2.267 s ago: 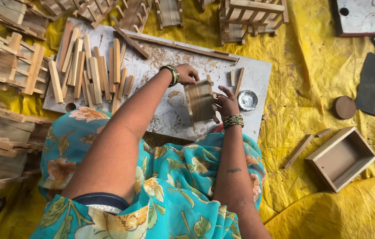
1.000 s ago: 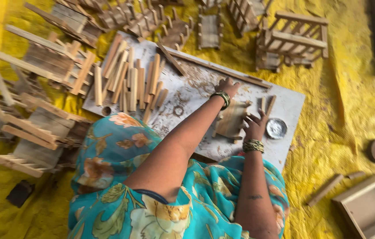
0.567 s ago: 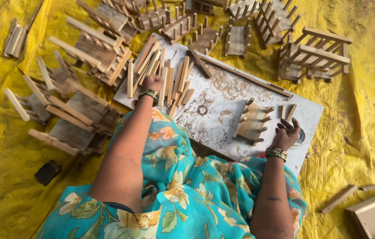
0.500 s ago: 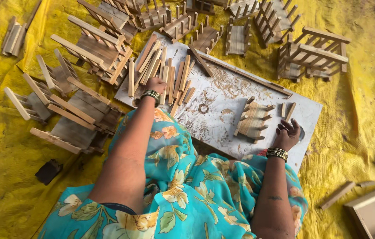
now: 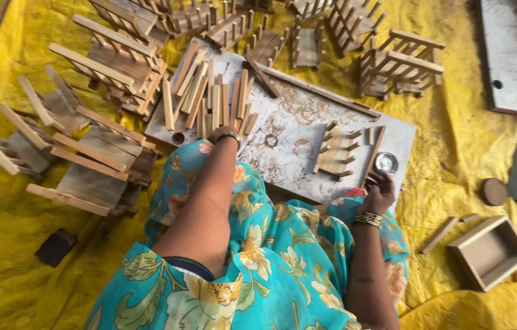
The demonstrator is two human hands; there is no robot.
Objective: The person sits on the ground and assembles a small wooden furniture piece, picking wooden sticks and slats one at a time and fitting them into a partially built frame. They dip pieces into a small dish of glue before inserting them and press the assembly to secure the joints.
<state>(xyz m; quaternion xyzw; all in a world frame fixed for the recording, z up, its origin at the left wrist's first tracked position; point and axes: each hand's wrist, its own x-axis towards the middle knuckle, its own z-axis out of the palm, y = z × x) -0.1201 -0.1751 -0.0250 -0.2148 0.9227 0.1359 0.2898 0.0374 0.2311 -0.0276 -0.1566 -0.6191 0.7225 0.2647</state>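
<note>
Crumpled yellow tarp [image 5: 14,269] covers floor; even, soft light, probably daylight; no walls visible.

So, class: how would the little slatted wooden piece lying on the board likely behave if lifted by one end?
The slatted wooden piece probably stays stiff, being short rigid sticks across flat slats. It looks light: thin wood with open gaps. The joints may be fragile, so it might flex or shed a stick. Flat on the work board, it should not roll.

packages: none | labels: none | signs: none | screens: none in view
</note>
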